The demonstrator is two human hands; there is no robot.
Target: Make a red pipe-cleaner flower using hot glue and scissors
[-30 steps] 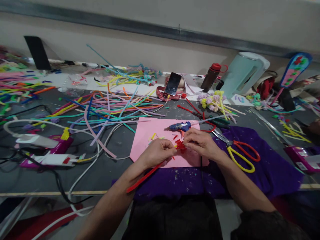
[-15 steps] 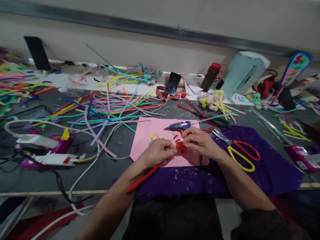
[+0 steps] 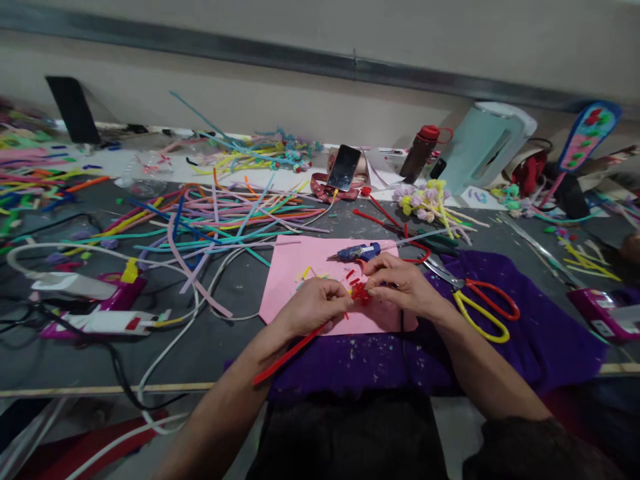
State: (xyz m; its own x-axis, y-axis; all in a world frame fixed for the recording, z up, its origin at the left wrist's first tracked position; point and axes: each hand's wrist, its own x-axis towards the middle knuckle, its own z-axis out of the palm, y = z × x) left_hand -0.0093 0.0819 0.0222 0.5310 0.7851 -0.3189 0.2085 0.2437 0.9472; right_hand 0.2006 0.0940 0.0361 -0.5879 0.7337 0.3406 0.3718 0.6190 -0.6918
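Your left hand point(image 3: 313, 305) and right hand point(image 3: 400, 285) both pinch the red pipe cleaner point(image 3: 359, 293) over the pink sheet point(image 3: 290, 273); no writing is legible.

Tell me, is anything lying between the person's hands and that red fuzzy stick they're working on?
Nothing visible does. The left hand and right hand both already pinch the red pipe cleaner at its bunched end, above the pink sheet. The blue glue gun lies behind the hands, apart from them.

The red piece point(image 3: 360, 293) is mostly hidden between fingers point(image 3: 345, 303); at three o'clock, a blurred hand point(image 3: 631, 248) is cut off.
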